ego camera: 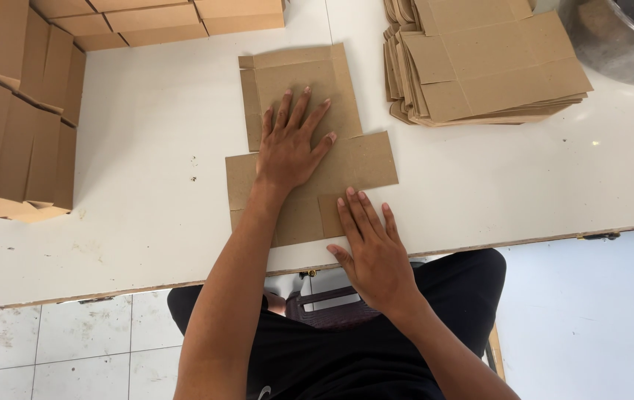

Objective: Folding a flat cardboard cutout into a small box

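- White worktable (146,185), scuffed, its near edge running across the view; pale tiled floor below on the left. The person sits at it in dark clothes.
- Flat cardboard blank (354,159): brown, cut and creased, lying unfolded on the table just inside the near edge, in front of the person. Upper panel points away, a wider cross panel in the middle, a small flap at the near right corner.
- Left hand (291,144): palm down on the middle of the blank, fingers spread wide and straight, pinning it flat. Nothing gripped.
- Right hand (372,248): laid flat over the near right flap and the table edge, fingers together and extended, thumb out to the side. Touching the card, not grasping it.
- Judgement: to work this sheet well, the pinning hand should sit just behind the crease so the sheet cannot slide, while the other hand lifts the flap along the scored line, not across it.
- Outward: a stack of flat blanks (480,63) at the far right, well apart from the hands; folded boxes (17,111) piled at the left and along the far edge.
- Metal basin (621,37) at the top right corner, partly out of view.
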